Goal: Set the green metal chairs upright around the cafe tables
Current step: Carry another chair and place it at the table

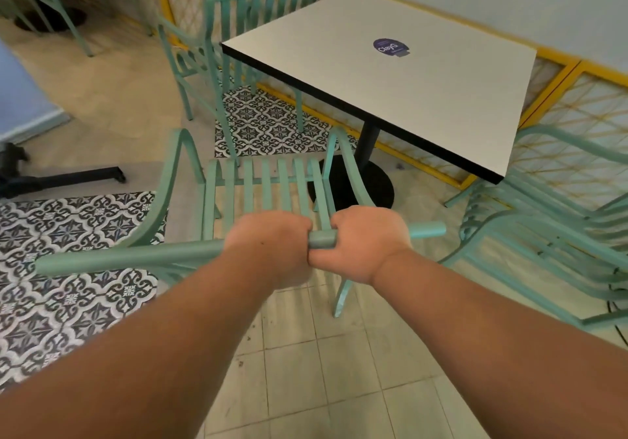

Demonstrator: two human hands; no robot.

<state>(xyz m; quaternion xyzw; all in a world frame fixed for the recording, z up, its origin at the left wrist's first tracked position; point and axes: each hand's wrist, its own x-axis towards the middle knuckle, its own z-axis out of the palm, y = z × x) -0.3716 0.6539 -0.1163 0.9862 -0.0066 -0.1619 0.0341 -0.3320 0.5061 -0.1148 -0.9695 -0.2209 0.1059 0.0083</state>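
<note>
A green metal chair stands in front of me, its slatted seat facing the white square cafe table. Both my hands grip the round top rail of its back. My left hand and my right hand sit side by side near the rail's middle, thumbs touching. A second green chair stands upright at the table's far left side. To the right, a stack of green chairs leans tilted beside the table.
The table has a black pedestal with a round base and a purple sticker. A yellow-framed lattice fence runs behind it. Another black table base lies at the left. More green chair legs show at the top left.
</note>
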